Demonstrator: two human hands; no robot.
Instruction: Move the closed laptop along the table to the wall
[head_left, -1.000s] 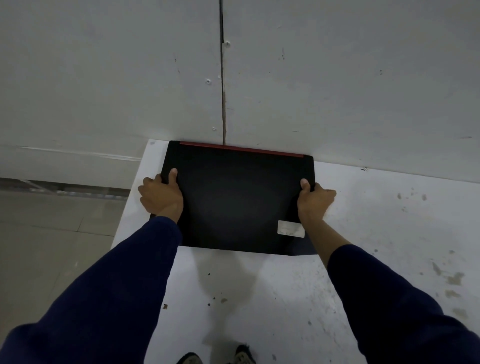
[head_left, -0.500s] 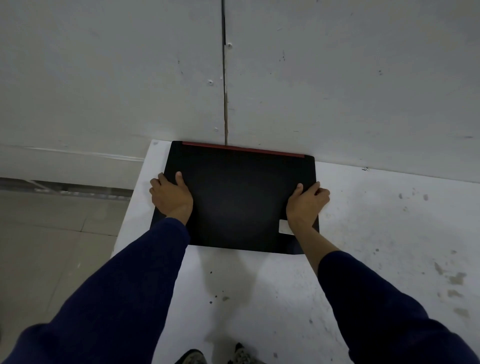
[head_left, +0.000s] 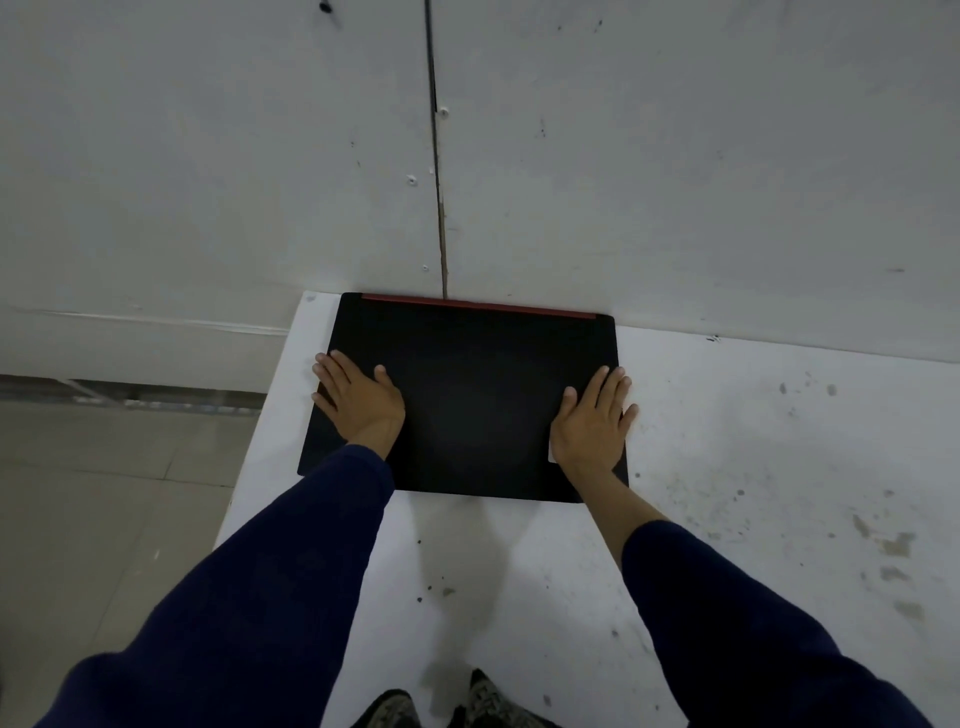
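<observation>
Two hands — left (head_left: 361, 402), right (head_left: 592, 423) — spread flat atop the closed laptop (head_left: 472, 395).

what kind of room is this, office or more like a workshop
Probably a bare workshop or storage room, not a furnished office. The wall is plain grey panels with a visible seam and screw heads, the white table under the laptop is scuffed and stained, and the floor is plain tile.

Laptop (head_left: 467, 395): matte black lid, thin red strip (head_left: 478, 306) along its far edge, small white sticker (head_left: 551, 453) near the right corner. Desk (head_left: 753, 467): white, speckled with dark and brownish stains on the right. Sleeves (head_left: 270, 587): navy blue. Wall (head_left: 208, 156): pale grey. Floor (head_left: 104, 493): beige-grey tiles.
</observation>
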